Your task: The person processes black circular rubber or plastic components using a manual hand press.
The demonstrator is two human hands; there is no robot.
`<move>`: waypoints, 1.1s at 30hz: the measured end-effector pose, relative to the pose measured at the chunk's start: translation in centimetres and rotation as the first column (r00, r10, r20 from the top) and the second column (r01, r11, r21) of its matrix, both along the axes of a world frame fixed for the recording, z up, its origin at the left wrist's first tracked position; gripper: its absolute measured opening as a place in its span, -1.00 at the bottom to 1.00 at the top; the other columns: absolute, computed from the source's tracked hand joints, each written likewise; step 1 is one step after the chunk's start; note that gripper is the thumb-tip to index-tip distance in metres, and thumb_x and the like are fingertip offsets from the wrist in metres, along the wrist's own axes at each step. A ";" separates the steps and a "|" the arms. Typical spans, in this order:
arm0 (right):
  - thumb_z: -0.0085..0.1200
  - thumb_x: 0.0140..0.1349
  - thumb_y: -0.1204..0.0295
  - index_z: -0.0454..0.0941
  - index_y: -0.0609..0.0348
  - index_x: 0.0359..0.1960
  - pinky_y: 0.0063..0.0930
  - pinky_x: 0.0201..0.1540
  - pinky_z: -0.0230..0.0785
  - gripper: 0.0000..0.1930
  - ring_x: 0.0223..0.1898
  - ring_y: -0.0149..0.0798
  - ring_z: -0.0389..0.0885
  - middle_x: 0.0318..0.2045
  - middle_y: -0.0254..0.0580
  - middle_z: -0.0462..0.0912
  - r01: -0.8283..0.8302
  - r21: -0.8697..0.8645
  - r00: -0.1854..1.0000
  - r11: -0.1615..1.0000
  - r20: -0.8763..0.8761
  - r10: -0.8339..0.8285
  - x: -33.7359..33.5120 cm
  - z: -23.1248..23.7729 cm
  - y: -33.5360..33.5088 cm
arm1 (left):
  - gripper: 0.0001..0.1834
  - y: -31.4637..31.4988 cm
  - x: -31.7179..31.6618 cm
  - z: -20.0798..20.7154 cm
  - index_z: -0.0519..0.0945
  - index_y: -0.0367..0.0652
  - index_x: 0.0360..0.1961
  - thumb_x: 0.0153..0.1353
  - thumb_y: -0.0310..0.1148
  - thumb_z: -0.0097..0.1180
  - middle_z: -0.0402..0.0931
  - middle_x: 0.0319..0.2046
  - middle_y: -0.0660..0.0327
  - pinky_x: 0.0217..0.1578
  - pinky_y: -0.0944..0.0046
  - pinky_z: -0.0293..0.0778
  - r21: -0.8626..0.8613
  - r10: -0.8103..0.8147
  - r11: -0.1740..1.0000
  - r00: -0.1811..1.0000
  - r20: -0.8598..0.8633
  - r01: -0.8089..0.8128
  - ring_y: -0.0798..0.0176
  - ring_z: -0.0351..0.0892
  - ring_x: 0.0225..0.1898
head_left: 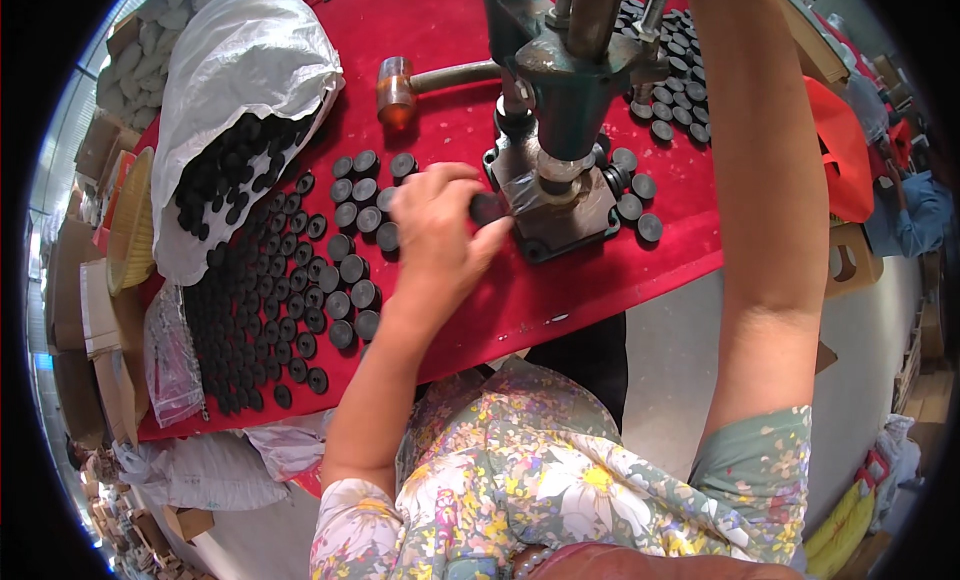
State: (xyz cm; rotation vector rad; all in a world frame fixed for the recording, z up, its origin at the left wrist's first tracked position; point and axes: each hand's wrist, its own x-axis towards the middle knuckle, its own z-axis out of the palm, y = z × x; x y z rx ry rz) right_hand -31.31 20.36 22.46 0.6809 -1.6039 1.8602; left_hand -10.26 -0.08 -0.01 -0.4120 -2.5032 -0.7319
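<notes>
Left hand pinches a black disc, details murky; right hand cut off above — its grip cannot be told.

there is one press, one mallet, one open white sack and one red table. one left hand shows, with one black disc. dozens of loose discs lie left of the press, dozens at its right, too crowded to count exactly.

Red cloth carries discs, press, mallet and sack.
</notes>
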 end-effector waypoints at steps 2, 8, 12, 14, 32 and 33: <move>0.06 0.35 0.24 0.58 0.16 -0.40 -0.45 -0.41 0.28 -0.73 -0.55 -0.39 0.44 -0.57 -0.33 0.52 0.000 0.003 1.000 1.000 0.004 0.000 -0.3 -0.3 0.0 | -0.57 2.8 -1.9 -1.2 0.61 -0.24 -0.19 -0.13 -0.38 0.47 0.52 -0.09 0.13 0.08 0.02 0.25 0.087 -0.076 0.993 0.997 -0.027 0.078 0.01 0.46 0.02; 0.06 0.35 0.25 0.57 0.16 -0.40 -0.45 -0.42 0.27 -0.74 -0.56 -0.40 0.43 -0.57 -0.33 0.52 0.021 -0.025 1.000 0.999 -0.009 -0.022 1.2 -0.4 -0.8 | -0.54 6.5 -4.0 -2.6 0.67 -0.32 -0.21 -0.20 -0.42 0.53 0.57 -0.08 0.09 0.05 0.03 0.37 0.391 -0.065 0.920 0.995 0.072 0.032 0.00 0.52 0.01; 0.05 0.35 0.26 0.57 0.16 -0.41 -0.45 -0.42 0.27 -0.75 -0.57 -0.40 0.42 -0.57 -0.33 0.51 0.055 -0.058 0.998 0.997 -0.021 -0.056 2.3 -0.7 -1.1 | -0.57 7.0 -4.4 -3.1 0.73 -0.27 -0.24 -0.21 -0.38 0.56 0.62 -0.09 0.08 0.01 0.02 0.43 0.483 -0.080 0.875 0.995 0.054 0.044 -0.01 0.55 -0.01; 0.05 0.35 0.26 0.57 0.16 -0.41 -0.45 -0.43 0.26 -0.75 -0.57 -0.40 0.42 -0.57 -0.33 0.51 0.068 -0.072 0.997 0.995 -0.027 -0.070 2.7 -0.8 -1.2 | -0.57 7.0 -4.7 -3.6 0.75 -0.24 -0.24 -0.22 -0.37 0.56 0.63 -0.09 0.08 0.00 0.02 0.44 0.480 -0.079 0.876 0.996 0.047 0.047 -0.01 0.55 -0.02; 0.05 0.33 0.31 0.56 0.17 -0.45 -0.44 -0.44 0.24 -0.76 -0.57 -0.41 0.41 -0.59 -0.30 0.50 0.016 -0.086 0.993 0.996 -0.112 -0.025 3.1 -0.4 -0.6 | -0.55 5.9 -4.2 -3.1 0.72 -0.24 -0.25 -0.30 -0.41 0.48 0.61 -0.11 0.13 0.01 0.02 0.40 0.233 0.020 0.972 0.993 -0.115 0.008 -0.01 0.55 -0.05; 0.05 0.33 0.30 0.56 0.17 -0.45 -0.45 -0.44 0.24 -0.76 -0.57 -0.41 0.42 -0.59 -0.29 0.50 0.007 -0.086 0.995 0.996 -0.099 -0.016 2.9 -0.3 -0.5 | -0.54 6.2 -4.4 -3.3 0.72 -0.24 -0.25 -0.30 -0.41 0.49 0.61 -0.10 0.12 0.00 0.02 0.41 0.230 0.013 0.973 0.993 -0.117 0.014 -0.02 0.55 -0.05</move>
